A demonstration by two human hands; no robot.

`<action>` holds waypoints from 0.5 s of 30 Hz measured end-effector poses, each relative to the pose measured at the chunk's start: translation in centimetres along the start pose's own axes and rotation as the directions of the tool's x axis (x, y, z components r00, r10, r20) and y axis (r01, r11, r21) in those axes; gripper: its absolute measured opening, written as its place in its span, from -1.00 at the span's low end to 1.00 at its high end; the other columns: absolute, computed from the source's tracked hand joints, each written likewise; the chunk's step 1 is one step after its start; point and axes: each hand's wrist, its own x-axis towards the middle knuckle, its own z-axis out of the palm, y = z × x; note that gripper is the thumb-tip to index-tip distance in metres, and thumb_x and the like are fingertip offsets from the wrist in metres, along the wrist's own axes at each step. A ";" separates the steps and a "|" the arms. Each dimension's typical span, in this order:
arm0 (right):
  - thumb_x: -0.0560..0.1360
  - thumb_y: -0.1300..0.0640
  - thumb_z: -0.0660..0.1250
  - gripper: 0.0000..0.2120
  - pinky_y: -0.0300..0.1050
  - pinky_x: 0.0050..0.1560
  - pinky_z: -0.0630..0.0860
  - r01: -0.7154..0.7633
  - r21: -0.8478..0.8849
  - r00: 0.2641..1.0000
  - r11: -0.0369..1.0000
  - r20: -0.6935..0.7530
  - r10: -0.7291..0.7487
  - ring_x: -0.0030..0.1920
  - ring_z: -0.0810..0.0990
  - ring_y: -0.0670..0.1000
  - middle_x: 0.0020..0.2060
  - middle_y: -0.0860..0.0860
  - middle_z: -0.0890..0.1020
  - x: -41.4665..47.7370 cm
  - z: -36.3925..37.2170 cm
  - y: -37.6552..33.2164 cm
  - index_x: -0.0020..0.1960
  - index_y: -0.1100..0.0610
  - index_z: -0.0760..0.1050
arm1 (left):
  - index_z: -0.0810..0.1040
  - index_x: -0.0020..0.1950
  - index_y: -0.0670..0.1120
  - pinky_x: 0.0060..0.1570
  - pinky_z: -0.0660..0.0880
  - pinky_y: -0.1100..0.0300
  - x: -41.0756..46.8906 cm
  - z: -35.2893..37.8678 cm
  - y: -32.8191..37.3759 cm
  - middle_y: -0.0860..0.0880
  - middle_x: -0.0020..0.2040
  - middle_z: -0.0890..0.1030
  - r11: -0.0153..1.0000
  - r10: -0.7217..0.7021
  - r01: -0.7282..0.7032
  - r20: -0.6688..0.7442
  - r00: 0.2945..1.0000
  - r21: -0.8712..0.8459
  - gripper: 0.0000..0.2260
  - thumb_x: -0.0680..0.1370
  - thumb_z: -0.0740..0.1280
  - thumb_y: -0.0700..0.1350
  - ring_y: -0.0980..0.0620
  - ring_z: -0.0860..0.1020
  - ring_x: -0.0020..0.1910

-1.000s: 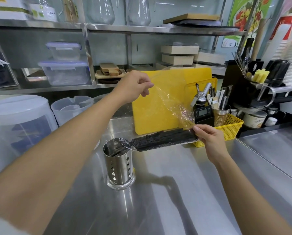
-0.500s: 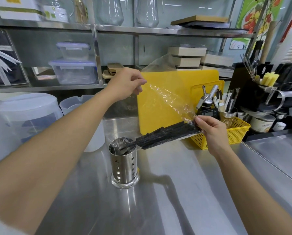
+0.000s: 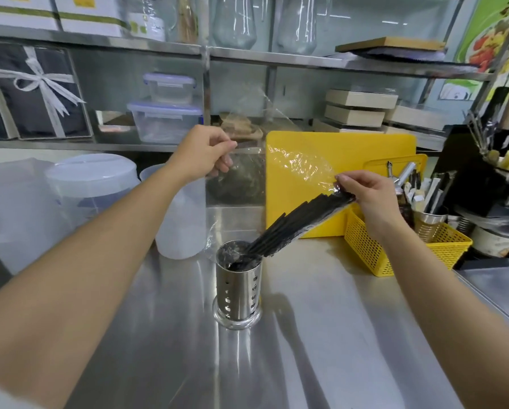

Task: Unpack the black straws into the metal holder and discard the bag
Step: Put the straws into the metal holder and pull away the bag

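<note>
A perforated metal holder [image 3: 238, 287] stands upright on the steel counter [image 3: 321, 335]. A bundle of black straws [image 3: 299, 224] slants from upper right down into the holder's mouth, its lower ends inside the rim. My right hand [image 3: 368, 196] pinches the bundle's upper end together with the clear plastic bag [image 3: 297, 166]. My left hand [image 3: 203, 154] holds the bag's other end up, above and left of the holder. The bag stretches between my hands, and a crumpled part of it lies in the holder's opening.
A yellow cutting board [image 3: 350, 160] leans behind the straws. A yellow mesh basket [image 3: 395, 249] with utensils sits at the right. White lidded tubs [image 3: 91, 184] and a translucent jug [image 3: 182, 222] stand at the left. Shelves with boxes run along the back.
My right hand rose and tilted the straw bundle steeper, so its lower ends dropped into the holder. My left hand kept the bag held up.
</note>
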 end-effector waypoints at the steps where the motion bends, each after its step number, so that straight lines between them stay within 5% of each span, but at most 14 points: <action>1: 0.46 0.19 0.34 -0.93 -0.19 -0.10 0.47 0.000 0.006 1.000 1.000 0.012 0.000 -0.18 0.55 -0.03 -0.23 0.05 0.62 0.3 0.4 -0.3 -0.11 0.15 0.60 | 0.56 -0.06 -0.14 -0.10 0.58 -0.05 -0.1 -0.3 -0.5 -0.11 -0.26 0.63 1.000 -0.012 0.012 -0.003 1.000 -0.007 -0.87 0.56 0.26 -0.11 -0.02 0.61 -0.30; 15: 0.47 0.15 0.33 -0.92 -0.09 -0.05 0.51 0.005 -0.008 0.998 1.000 0.060 -0.004 -0.08 0.59 0.00 -0.18 0.01 0.64 1.2 3.4 -1.3 -0.08 0.12 0.58 | 0.53 -0.10 -0.11 -0.31 0.57 0.24 -2.3 -2.1 -6.1 -0.09 -0.27 0.61 0.985 -0.125 0.113 -0.089 0.988 -0.128 -0.87 0.57 0.23 -0.13 0.14 0.61 -0.40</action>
